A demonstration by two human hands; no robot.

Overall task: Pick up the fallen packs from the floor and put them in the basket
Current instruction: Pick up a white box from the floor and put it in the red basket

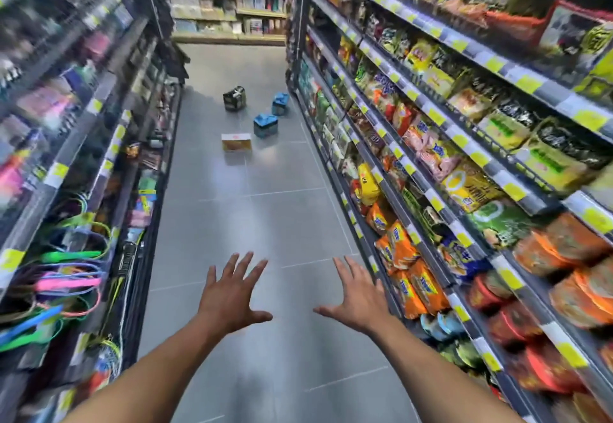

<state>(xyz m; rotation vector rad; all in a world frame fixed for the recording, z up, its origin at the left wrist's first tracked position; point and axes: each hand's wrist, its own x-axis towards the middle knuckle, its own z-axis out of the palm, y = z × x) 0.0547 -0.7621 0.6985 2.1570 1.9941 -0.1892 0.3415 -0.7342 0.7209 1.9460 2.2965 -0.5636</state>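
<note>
Several packs lie on the grey tiled floor far down the aisle: a yellow-brown box (pixel 236 142), a blue pack (pixel 265 125), a second blue pack (pixel 280 103) and a dark pack (pixel 235 98). My left hand (pixel 232 293) and my right hand (pixel 356 295) are stretched out in front of me, fingers spread, palms down, holding nothing. Both hands are well short of the packs. No basket is in view.
Stocked shelves line both sides of the narrow aisle: snack and noodle packs on the right shelves (pixel 447 163), colourful hanging goods on the left shelves (pixel 83 190). More shelves (pixel 229 1) close off the far end. The grey floor (pixel 265 223) runs between me and the packs.
</note>
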